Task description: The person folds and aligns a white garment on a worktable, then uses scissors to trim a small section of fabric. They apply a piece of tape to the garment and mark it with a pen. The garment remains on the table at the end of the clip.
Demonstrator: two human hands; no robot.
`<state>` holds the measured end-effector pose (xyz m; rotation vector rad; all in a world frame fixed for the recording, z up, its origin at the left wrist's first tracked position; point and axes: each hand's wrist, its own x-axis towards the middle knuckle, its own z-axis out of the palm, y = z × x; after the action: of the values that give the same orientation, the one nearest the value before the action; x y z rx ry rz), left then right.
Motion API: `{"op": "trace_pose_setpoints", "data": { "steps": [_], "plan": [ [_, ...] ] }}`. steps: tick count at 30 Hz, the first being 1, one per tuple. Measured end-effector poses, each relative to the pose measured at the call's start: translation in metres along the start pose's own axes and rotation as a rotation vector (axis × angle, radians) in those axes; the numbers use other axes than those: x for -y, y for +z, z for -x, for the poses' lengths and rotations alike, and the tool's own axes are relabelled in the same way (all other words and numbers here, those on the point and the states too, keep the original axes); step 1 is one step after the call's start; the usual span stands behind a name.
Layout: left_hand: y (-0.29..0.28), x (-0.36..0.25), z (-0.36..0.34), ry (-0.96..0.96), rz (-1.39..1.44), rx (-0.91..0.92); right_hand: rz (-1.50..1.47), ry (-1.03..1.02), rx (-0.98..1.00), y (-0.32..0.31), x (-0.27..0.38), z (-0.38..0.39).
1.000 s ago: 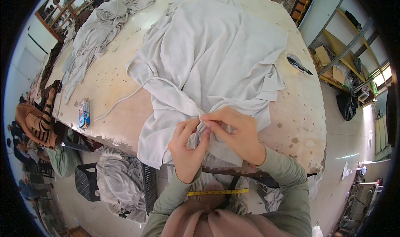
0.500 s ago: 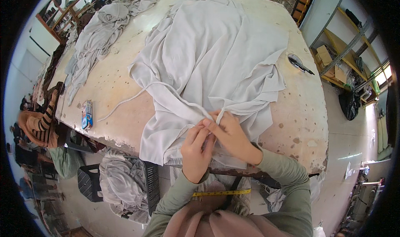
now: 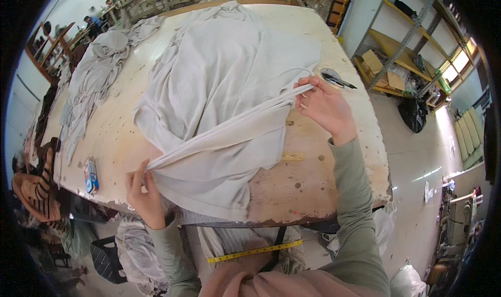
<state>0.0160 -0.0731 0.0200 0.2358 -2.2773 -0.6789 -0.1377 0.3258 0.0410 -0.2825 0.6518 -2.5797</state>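
Note:
A pale grey garment (image 3: 219,72) of thin, soft cloth lies spread in loose folds over the worn wooden table (image 3: 334,171). One edge of it is pulled taut on a slant, low at the left and higher at the right. My left hand (image 3: 143,195) pinches the lower end of that edge near the table's front. At the upper end, my right hand (image 3: 327,109) grips the cloth between thumb and fingers, close to a black pen (image 3: 338,80). Below the taut edge a flap of the garment hangs down to the table's front edge.
A small blue carton (image 3: 91,177) stands left on the table, below a second heap of grey cloth (image 3: 99,70). A yellow tape measure (image 3: 255,250) crosses my lap. Shelving (image 3: 396,46) stands to the right; a person in stripes (image 3: 39,187) is at far left.
My hands were together at the middle front, on a thin cloth cord and the garment. They have moved apart, left and right, drawing the cloth edge tight. The view has shifted.

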Motion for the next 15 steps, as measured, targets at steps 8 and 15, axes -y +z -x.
{"op": "trace_pose_setpoints", "data": {
  "steps": [8, 15],
  "plan": [
    [-0.005, 0.075, -0.019, -0.064, -0.02, -0.135, 0.525, -0.656, -0.538, -0.046, 0.013, -0.017],
    [-0.017, 0.131, -0.017, -0.039, -0.182, -0.227, 0.864, -0.771, -0.388, -0.037, 0.029, -0.008]
  ]
}}
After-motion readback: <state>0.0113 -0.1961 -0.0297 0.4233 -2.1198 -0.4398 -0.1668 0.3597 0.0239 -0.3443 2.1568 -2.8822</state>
